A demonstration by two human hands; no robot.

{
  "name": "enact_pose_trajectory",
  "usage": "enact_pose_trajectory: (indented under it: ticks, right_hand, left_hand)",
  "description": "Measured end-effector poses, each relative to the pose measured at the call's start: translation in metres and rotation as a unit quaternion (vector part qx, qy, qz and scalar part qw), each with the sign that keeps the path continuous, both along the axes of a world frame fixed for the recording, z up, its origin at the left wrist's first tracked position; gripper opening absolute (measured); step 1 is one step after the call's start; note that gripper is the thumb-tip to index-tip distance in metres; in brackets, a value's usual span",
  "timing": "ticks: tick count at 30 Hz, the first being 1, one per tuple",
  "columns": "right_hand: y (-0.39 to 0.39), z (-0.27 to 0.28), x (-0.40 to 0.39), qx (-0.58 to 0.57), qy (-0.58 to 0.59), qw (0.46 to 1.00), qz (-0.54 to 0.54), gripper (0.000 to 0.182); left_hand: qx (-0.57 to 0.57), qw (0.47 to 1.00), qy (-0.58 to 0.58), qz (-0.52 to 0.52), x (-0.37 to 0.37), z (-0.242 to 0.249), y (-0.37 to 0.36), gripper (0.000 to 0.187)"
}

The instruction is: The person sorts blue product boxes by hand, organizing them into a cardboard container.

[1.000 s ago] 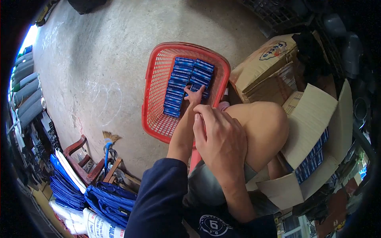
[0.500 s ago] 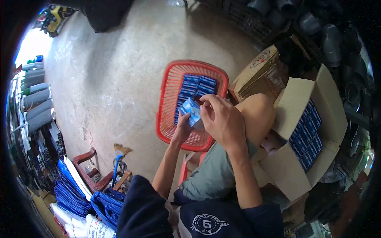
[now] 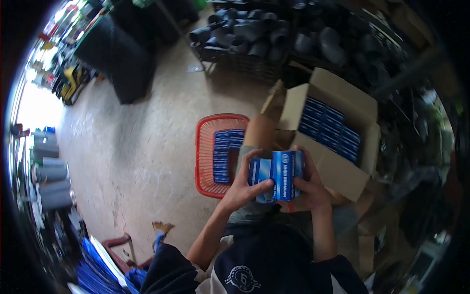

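My left hand (image 3: 245,190) is closed around a small blue and white cardboard box (image 3: 262,170) in front of my chest. Beside it, my right hand (image 3: 313,185) grips another small blue box (image 3: 287,172) with white lettering on its upper face. The two boxes are side by side, and fingers hide parts of both. Beyond my left hand stands a red plastic basket (image 3: 205,183) with rows of similar blue boxes (image 3: 221,157) inside. Past my right hand is an open cardboard carton (image 3: 338,174) holding many more blue boxes (image 3: 329,126).
My bent knee (image 3: 259,132) comes between the basket and the carton. Grey pipe fittings (image 3: 249,32) fill crates at the back. Grey cylinders (image 3: 51,174) are stacked at the left, and a dark covered object (image 3: 117,59) stands on the concrete floor (image 3: 166,117).
My view has swung toward the carton. Both hands have left the basket's rim and come together by my knee. My right hand, earlier beside one box, now grips a second.
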State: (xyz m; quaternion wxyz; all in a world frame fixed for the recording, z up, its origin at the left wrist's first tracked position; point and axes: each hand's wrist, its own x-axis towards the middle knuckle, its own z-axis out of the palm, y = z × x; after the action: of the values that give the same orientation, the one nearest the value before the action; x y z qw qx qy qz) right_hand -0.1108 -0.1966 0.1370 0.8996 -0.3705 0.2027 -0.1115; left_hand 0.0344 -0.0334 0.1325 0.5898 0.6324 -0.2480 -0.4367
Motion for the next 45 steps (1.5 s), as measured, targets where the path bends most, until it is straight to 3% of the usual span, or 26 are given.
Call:
enact_pose_trajectory:
  ticks: [5,8,11,14,17,20,21,24,28,30,32,38,42,45]
  right_hand:
    - [-0.009,0.0,-0.084,0.092,0.025,0.98,-0.176,0.078]
    - [-0.026,-0.001,-0.113,0.06,0.098,0.977,-0.181,0.076]
    - [-0.04,0.012,-0.135,-0.063,0.13,0.964,-0.224,0.061]
    - [-0.065,-0.002,-0.145,0.127,-0.074,0.931,-0.333,0.052]
    - [-0.101,-0.002,-0.135,0.261,-0.305,0.863,-0.307,0.058]
    - [-0.119,-0.022,-0.138,0.284,-0.241,0.873,-0.314,0.066]
    - [-0.123,-0.038,-0.137,0.323,-0.291,0.864,-0.253,0.068]
    - [-0.124,-0.047,-0.131,0.347,-0.17,0.899,-0.209,0.069]
    - [-0.141,-0.04,-0.117,0.338,-0.048,0.911,-0.231,0.058]
    - [-0.168,-0.031,-0.101,0.194,0.084,0.926,-0.312,0.047]
    - [-0.218,-0.039,-0.1,0.226,0.067,0.94,-0.247,0.043]
    - [-0.318,-0.099,-0.087,0.2,0.16,0.928,-0.27,0.036]
    - [-0.321,-0.098,-0.081,0.101,0.294,0.895,-0.32,0.041]
    - [-0.317,-0.108,-0.085,0.103,0.343,0.859,-0.366,0.045]
  left_hand:
    - [-0.029,0.987,0.154,-0.031,-0.034,0.0,-0.02,0.097]
    - [-0.073,0.956,0.284,-0.028,-0.03,-0.018,-0.024,0.094]
    - [-0.134,0.918,0.372,-0.035,-0.015,-0.064,-0.018,0.09]
    - [-0.164,0.882,0.438,-0.049,-0.003,-0.098,-0.018,0.089]
    - [-0.186,0.873,0.449,-0.043,-0.002,-0.105,-0.024,0.086]
    - [-0.173,0.877,0.446,-0.036,-0.001,-0.097,-0.029,0.087]
    - [-0.172,0.877,0.447,-0.042,0.001,-0.098,-0.03,0.087]
    - [-0.164,0.871,0.462,-0.026,0.003,-0.099,-0.032,0.093]
    - [-0.171,0.851,0.496,-0.016,0.004,-0.101,-0.033,0.099]
    - [-0.17,0.845,0.506,-0.018,0.007,-0.102,-0.032,0.101]
    - [-0.172,0.838,0.517,-0.021,0.008,-0.102,-0.03,0.102]
    - [-0.18,0.832,0.524,-0.002,0.011,-0.099,-0.036,0.103]
    - [-0.178,0.842,0.51,-0.003,0.011,-0.099,-0.038,0.103]
    - [-0.17,0.844,0.509,-0.006,0.014,-0.098,-0.036,0.102]
